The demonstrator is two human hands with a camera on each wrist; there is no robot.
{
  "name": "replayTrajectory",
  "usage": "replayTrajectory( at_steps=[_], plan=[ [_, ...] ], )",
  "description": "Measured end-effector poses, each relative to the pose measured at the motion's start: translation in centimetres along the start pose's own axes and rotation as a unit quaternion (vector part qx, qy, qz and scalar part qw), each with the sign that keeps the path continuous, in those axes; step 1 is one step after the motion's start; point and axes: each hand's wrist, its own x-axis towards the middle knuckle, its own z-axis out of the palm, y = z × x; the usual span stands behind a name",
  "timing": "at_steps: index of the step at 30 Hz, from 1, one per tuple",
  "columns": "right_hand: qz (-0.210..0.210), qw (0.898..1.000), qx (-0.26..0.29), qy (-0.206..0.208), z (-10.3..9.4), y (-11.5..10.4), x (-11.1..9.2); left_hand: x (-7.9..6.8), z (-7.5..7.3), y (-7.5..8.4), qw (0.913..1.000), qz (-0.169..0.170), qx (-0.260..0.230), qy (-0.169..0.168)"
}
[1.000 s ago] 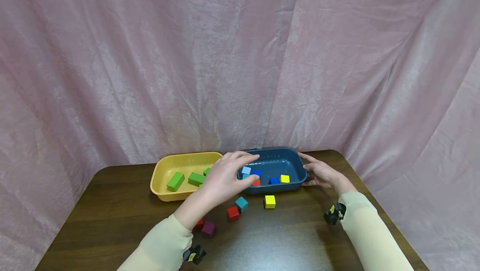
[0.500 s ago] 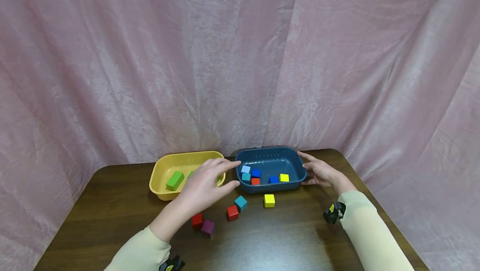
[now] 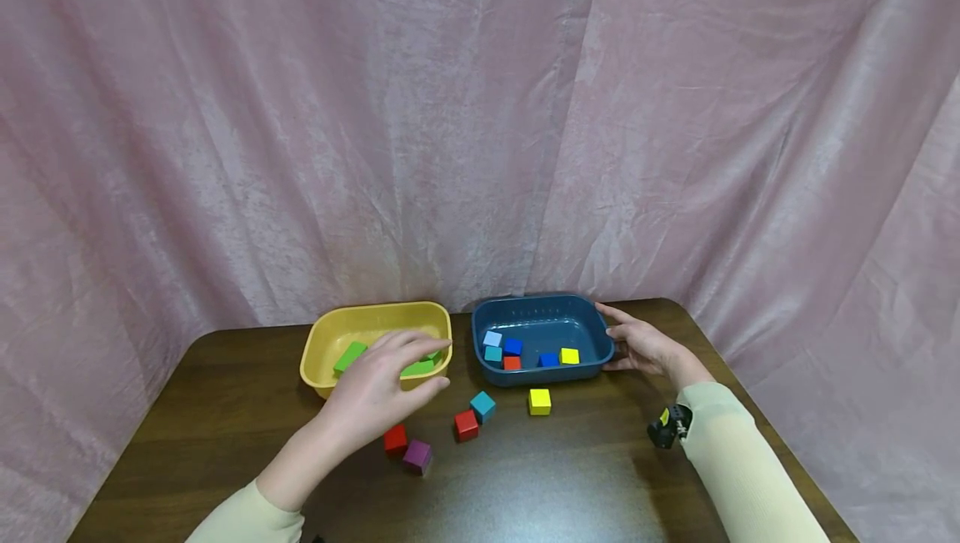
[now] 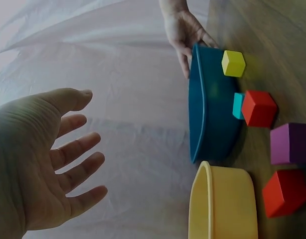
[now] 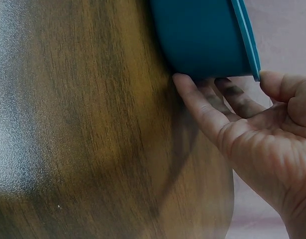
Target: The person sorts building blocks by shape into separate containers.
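Observation:
My left hand (image 3: 375, 384) hovers over the front of the yellow tray (image 3: 322, 389), holding nothing. Its fingers are loosely bent with the thumb apart, and the left wrist view shows the bare palm (image 4: 33, 174). Behind it the tray has several green blocks (image 3: 350, 355), partly hidden. My right hand (image 3: 645, 347) rests against the right end of the blue tray (image 3: 558, 326). In the right wrist view its spread fingers touch the tray's wall and rim (image 5: 250, 45). Inside the blue tray lie several cubes, among them a yellow cube (image 3: 569, 356) and an orange-red cube (image 3: 512, 364).
Loose on the wooden table (image 3: 570, 476) lie a yellow cube (image 3: 539, 402), a teal cube (image 3: 482, 406), two red cubes (image 3: 466, 425) and a purple cube (image 3: 417, 456). A pink curtain (image 3: 480, 126) hangs right behind both trays.
My left hand has drawn back leftward and toward me, from over the blue tray's left end to the yellow tray's front. My right hand has stayed at the blue tray.

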Motion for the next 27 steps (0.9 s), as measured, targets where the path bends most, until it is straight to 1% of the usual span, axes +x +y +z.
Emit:
replayTrajectory(
  at_steps=[6,11,16,20,23,27],
  plan=[
    [0.001,1.000,-0.004,0.002,0.0,0.0,0.0,-1.2,-0.3,-0.6,0.9997,-0.015,0.008,-0.015],
    [0.004,1.000,0.001,0.007,0.2,0.0,0.0,-2.5,0.0,-1.4,0.9990,-0.022,0.020,-0.032],
    [0.006,1.000,0.004,0.015,0.1,-0.1,0.0,-3.8,0.3,-2.5,0.9981,-0.042,0.027,-0.037],
    [0.005,1.000,0.003,0.014,0.0,0.0,0.0,-4.5,0.5,-3.4,0.9968,-0.056,0.036,-0.043],
    [0.001,1.000,0.001,0.007,-0.1,0.0,0.0,-5.1,0.6,-4.1,0.9953,-0.070,0.039,-0.054],
    [0.004,1.000,0.001,0.006,-0.1,0.0,0.0,-5.9,1.1,-5.0,0.9918,-0.097,0.047,-0.069]
  ],
)
